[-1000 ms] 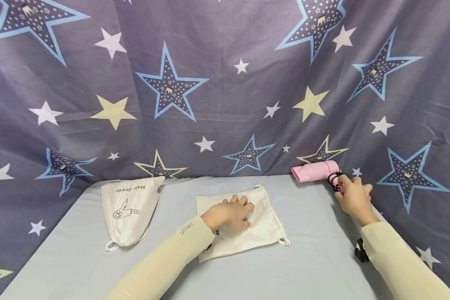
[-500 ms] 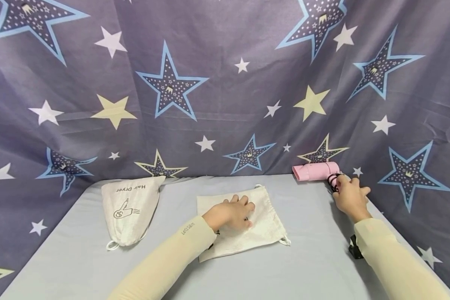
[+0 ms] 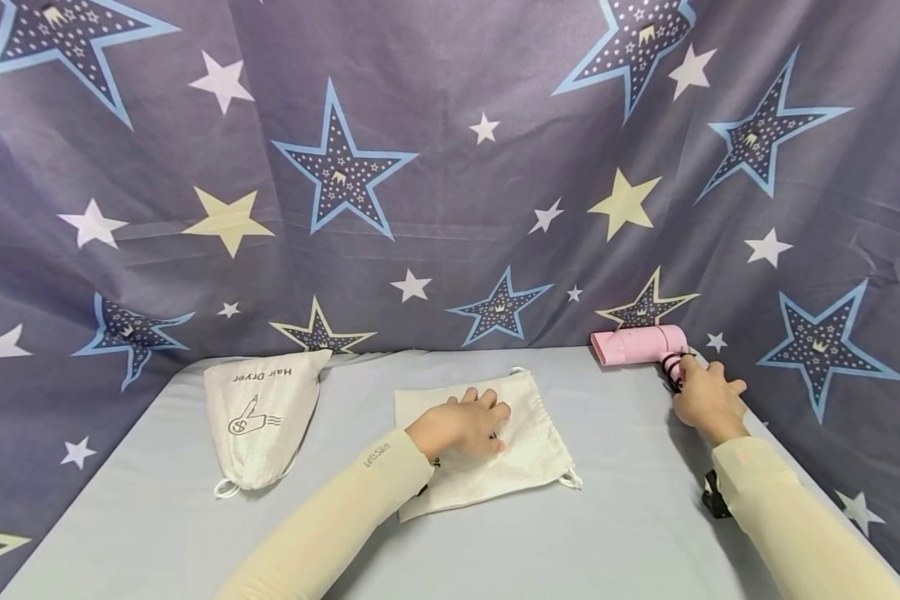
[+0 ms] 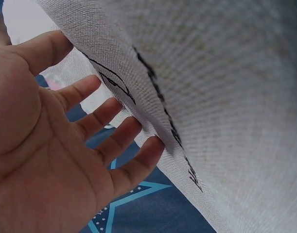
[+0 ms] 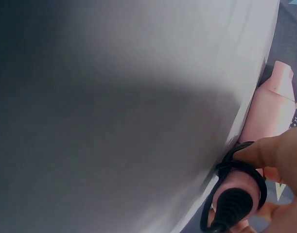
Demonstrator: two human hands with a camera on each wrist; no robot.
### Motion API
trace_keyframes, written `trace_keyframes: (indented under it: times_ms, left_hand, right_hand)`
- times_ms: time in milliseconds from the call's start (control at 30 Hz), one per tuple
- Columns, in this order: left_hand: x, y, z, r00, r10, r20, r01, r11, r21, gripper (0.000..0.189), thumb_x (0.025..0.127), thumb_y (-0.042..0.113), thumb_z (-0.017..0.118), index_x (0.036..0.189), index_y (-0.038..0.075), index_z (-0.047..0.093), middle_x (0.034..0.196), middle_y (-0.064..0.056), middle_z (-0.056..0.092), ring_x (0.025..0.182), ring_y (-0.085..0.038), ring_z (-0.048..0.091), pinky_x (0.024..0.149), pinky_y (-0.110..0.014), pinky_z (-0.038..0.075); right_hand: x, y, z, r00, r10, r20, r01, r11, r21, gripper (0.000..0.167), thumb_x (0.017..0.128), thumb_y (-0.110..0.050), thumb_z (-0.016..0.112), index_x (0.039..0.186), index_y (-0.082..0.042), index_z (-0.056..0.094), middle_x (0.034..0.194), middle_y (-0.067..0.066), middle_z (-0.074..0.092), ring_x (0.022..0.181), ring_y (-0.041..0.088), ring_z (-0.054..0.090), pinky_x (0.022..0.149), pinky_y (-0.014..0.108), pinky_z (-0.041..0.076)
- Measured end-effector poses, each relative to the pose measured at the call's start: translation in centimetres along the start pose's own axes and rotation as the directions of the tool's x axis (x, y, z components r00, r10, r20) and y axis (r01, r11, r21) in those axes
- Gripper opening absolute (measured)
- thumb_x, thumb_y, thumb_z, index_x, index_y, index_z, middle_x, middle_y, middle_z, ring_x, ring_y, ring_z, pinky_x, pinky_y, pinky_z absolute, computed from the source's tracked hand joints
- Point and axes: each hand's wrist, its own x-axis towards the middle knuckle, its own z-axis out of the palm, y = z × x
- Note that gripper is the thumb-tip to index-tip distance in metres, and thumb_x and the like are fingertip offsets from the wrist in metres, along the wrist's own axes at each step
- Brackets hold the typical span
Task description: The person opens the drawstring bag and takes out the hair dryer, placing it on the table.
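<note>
A pink hair dryer (image 3: 637,346) lies at the back right of the bed-like surface, nozzle pointing left. My right hand (image 3: 711,400) grips its handle, which has a black cord (image 5: 235,167) wound round it; the right wrist view shows thumb and fingers about the handle, its end (image 5: 235,204) facing the camera. In the middle, a flat off-white drawstring bag (image 3: 525,454) lies under my left hand (image 3: 465,427), which rests on it with fingers loosely spread. The left wrist view shows the fingertips (image 4: 150,148) against the bag's weave, part of its black print hidden.
Another off-white drawstring bag (image 3: 262,417), printed "Hair Dryer", sits full at the left back. A dark curtain with stars (image 3: 435,208) hangs along the back and sides of the pale grey sheet (image 3: 607,550).
The hair dryer has shifted slightly to the right, and a little more of its handle shows. My right hand has moved slightly with it. The left hand stays on the bag.
</note>
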Motion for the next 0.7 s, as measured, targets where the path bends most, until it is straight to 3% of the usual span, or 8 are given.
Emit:
trace_keyframes:
  times_ms: [167, 367, 600, 700]
  left_hand:
    - [0.0, -0.1, -0.1, 1.000, -0.007, 0.004, 0.007, 1.000, -0.006, 0.044, 0.102, 0.047, 0.055, 0.140, 0.027, 0.046, 0.121, 0.003, 0.039, 0.107, -0.019, 0.036, 0.088, -0.038, 0.039]
    - [0.1, -0.2, -0.2, 1.000, -0.008, 0.002, 0.008, 1.000, -0.011, 0.045, 0.102, 0.047, 0.056, 0.141, 0.027, 0.046, 0.121, 0.003, 0.040, 0.107, -0.019, 0.036, 0.088, -0.037, 0.039]
    - [0.1, 0.0, -0.2, 1.000, 0.008, -0.009, -0.008, 1.000, -0.005, 0.045, 0.102, 0.046, 0.057, 0.141, 0.025, 0.048, 0.123, 0.002, 0.042, 0.107, -0.018, 0.037, 0.088, -0.038, 0.041]
    - [-0.1, 0.3, -0.2, 0.999, 0.032, -0.032, -0.032, 0.999, 0.015, 0.042, 0.102, 0.047, 0.056, 0.137, 0.024, 0.052, 0.123, 0.001, 0.045, 0.107, -0.018, 0.040, 0.087, -0.038, 0.045]
  right_hand:
    - [0.0, 0.0, -0.2, 1.000, -0.003, 0.007, 0.003, 1.000, -0.003, 0.046, 0.085, -0.005, 0.056, 0.130, -0.003, 0.045, 0.118, 0.040, 0.035, 0.100, 0.068, 0.036, 0.065, 0.072, 0.045]
    - [0.0, 0.4, -0.6, 0.998, -0.068, 0.007, 0.068, 0.998, -0.013, 0.043, 0.084, -0.007, 0.058, 0.125, -0.002, 0.047, 0.114, 0.039, 0.040, 0.096, 0.066, 0.039, 0.062, 0.069, 0.045]
    - [-0.2, 0.9, -1.4, 0.987, -0.160, 0.010, 0.160, 0.986, -0.039, 0.019, 0.084, -0.010, 0.056, 0.100, -0.005, 0.050, 0.098, 0.028, 0.049, 0.090, 0.062, 0.047, 0.059, 0.064, 0.043]
    - [-0.5, 0.9, -1.5, 0.986, -0.168, 0.013, 0.168, 0.985, -0.032, 0.016, 0.082, -0.009, 0.056, 0.097, -0.007, 0.050, 0.096, 0.026, 0.050, 0.087, 0.059, 0.048, 0.057, 0.061, 0.043]
